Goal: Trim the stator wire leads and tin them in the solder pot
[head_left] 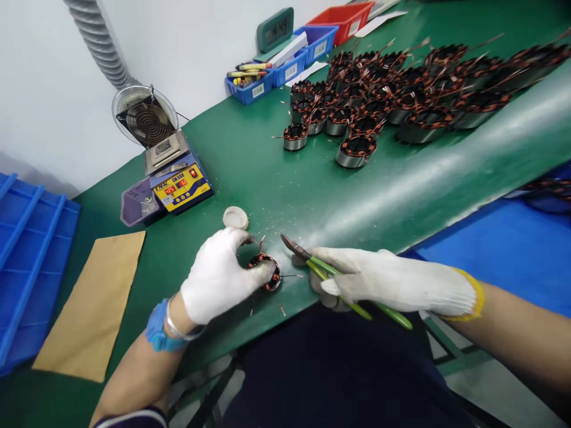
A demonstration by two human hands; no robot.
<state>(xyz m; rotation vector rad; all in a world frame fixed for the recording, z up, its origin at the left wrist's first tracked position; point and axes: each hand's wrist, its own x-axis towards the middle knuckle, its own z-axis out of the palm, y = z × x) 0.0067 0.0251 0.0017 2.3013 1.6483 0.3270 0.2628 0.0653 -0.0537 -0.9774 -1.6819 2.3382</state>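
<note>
In a white glove, my left hand [227, 264] grips a copper-wound motor stator [270, 280] that rests on the green table near its front edge. The thumb reaches over the ring while the other fingers curl round its far side. Thin wire ends stick out from the stator toward the back and the right. My right hand [343, 276], gloved too, is closed round green-handled cutting pliers [319, 266]. Their jaws point up and left, a little to the right of the stator and apart from it. Part of the stator is hidden beneath the left hand.
Several stators [357, 151] stand in rows at the back right. A soldering station [182, 187] and a fume extractor [151, 119] are at the back left. A round white lid-like piece [235, 218] lies behind my left hand. Brown cardboard [93, 306] and blue crates [35, 261] lie left.
</note>
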